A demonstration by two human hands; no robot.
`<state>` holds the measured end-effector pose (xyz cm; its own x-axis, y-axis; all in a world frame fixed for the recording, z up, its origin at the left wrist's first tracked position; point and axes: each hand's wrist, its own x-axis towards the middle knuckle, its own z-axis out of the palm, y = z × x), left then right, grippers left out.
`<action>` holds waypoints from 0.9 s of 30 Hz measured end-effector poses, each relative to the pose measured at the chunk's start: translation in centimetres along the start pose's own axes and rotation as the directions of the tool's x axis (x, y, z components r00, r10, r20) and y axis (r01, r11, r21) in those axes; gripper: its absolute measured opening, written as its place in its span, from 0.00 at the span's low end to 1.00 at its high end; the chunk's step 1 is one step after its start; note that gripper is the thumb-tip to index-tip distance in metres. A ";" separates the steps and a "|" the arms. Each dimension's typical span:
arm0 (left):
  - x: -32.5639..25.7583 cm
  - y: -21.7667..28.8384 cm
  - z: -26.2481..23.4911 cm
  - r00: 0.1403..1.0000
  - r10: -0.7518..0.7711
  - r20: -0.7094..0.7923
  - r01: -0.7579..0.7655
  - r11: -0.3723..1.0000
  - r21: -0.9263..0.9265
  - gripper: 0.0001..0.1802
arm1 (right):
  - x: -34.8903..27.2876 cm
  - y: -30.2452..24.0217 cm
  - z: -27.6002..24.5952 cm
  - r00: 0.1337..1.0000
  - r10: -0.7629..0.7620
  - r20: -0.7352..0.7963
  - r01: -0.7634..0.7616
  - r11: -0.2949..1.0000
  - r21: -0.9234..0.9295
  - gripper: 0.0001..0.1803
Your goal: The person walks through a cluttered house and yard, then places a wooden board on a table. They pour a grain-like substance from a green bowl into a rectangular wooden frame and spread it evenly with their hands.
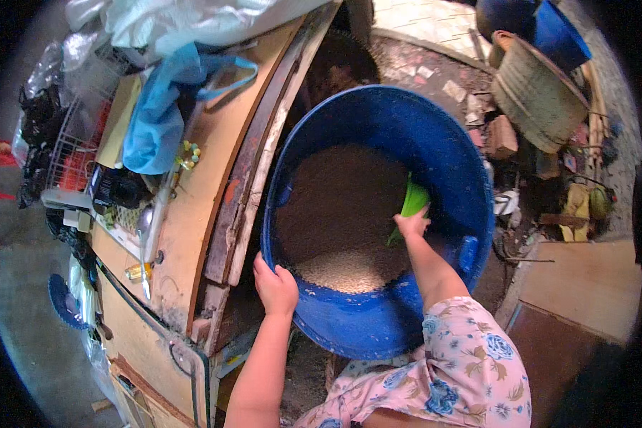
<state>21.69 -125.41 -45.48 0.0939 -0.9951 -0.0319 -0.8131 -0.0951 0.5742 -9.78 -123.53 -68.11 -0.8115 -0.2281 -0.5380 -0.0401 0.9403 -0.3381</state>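
Observation:
A large blue plastic barrel (371,335) stands open in front of me, with a loose grainy material (335,207) in its bottom, dark in the shade and pale where light falls on it. My left hand (276,289) grips the barrel's rim at the near left, fingers outside the edge. Reaching down inside, my right hand (412,224) is closed around a bright green plastic scoop (415,196). The scoop is tilted near the right side of the barrel, over or against the grains; whether it touches them I cannot tell.
Left of the barrel is a wooden table (200,214) with a blue cloth bag (153,125), a wire rack (82,135) and a spoon (145,250). A worn beige tub (538,93) and blue bucket (563,36) lie at far right. Bricks (501,137) and rubble cover the ground nearby.

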 end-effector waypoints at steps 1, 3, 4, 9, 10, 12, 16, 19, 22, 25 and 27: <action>0.1 0.0 0.1 1.000 0.006 -0.003 -0.006 1.000 -0.001 0.26 | 1.6 -1.2 2.1 0.999 0.053 0.002 -0.053 0.998 0.022 0.60; 0.4 1.1 0.0 1.000 0.029 0.006 -0.029 1.000 -0.007 0.25 | 3.8 -3.8 5.8 0.992 0.121 -0.042 -0.115 0.987 0.116 0.56; 0.4 1.1 0.1 0.999 0.031 0.006 -0.031 0.999 -0.006 0.25 | 3.9 -5.1 8.1 0.990 0.125 -0.062 -0.114 0.981 0.154 0.55; 0.2 0.2 0.4 1.000 0.012 0.010 -0.012 0.999 -0.032 0.24 | -2.8 -9.0 18.0 0.991 -0.090 -0.094 0.111 0.962 0.250 0.47; 0.2 0.3 0.4 1.000 0.017 0.011 -0.016 1.000 -0.026 0.24 | -5.1 -9.3 19.7 0.983 -0.170 -0.067 0.181 0.949 0.256 0.45; 0.0 0.5 0.4 1.000 0.027 0.015 -0.026 0.999 -0.026 0.25 | -9.0 -9.2 22.2 0.942 -0.335 0.004 0.322 0.909 0.265 0.42; -0.4 -0.3 0.4 1.000 0.012 -0.027 -0.013 0.999 -0.032 0.23 | -12.6 -6.3 22.7 0.749 -0.590 0.302 0.502 0.802 0.323 0.37; -0.6 -0.4 0.3 0.999 0.030 -0.018 -0.030 0.999 -0.014 0.23 | -8.0 -2.4 20.1 0.558 -0.496 0.666 0.250 0.865 0.435 0.28; -0.1 0.4 0.1 1.000 0.010 0.009 -0.009 1.000 -0.020 0.24 | -4.0 3.6 19.9 0.401 -0.414 0.817 -0.215 0.825 0.523 0.28; -0.3 -0.2 0.2 0.999 0.042 -0.025 -0.042 0.999 -0.014 0.23 | -4.7 6.5 16.8 0.233 -0.382 0.894 -0.619 0.651 0.439 0.33; -0.4 -1.0 0.5 0.997 0.051 -0.053 -0.051 0.999 -0.007 0.23 | -6.7 5.5 12.1 0.117 -0.452 0.884 -0.752 0.541 0.376 0.36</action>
<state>22.16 -124.93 -46.40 0.0827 -0.9958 0.0403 -0.8130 -0.0440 0.5806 2.45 -119.85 -75.71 0.4388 -0.6753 -0.5928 0.8080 0.5852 -0.0685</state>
